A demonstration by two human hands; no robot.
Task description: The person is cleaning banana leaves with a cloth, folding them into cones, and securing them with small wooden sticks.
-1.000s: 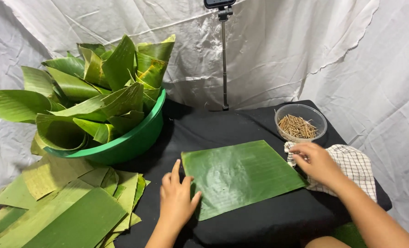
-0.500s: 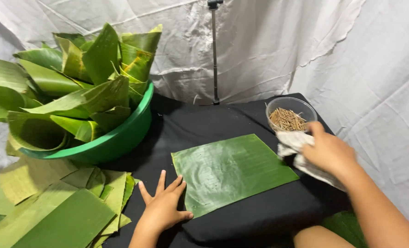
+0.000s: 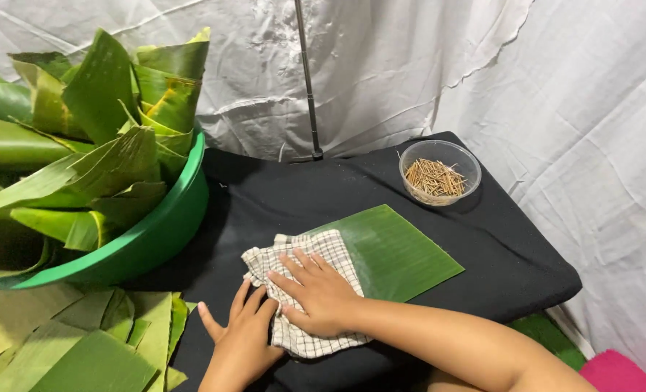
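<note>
White sheeting backs a black-draped table (image 3: 512, 268). Right hand (image 3: 316, 294), fingers spread flat, presses a checkered cloth (image 3: 301, 254) onto the banana leaf (image 3: 395, 250). Left hand (image 3: 239, 337), fingers splayed, braces alongside. Risk: excess pressure may tear the leaf.

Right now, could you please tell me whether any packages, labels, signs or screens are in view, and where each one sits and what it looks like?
None: no package, label, sign or screen shows.
Nearest to a container: a round clear bowl of thin brown sticks, back right on the black table.
A large round green basin of banana leaves, at the left.
</note>
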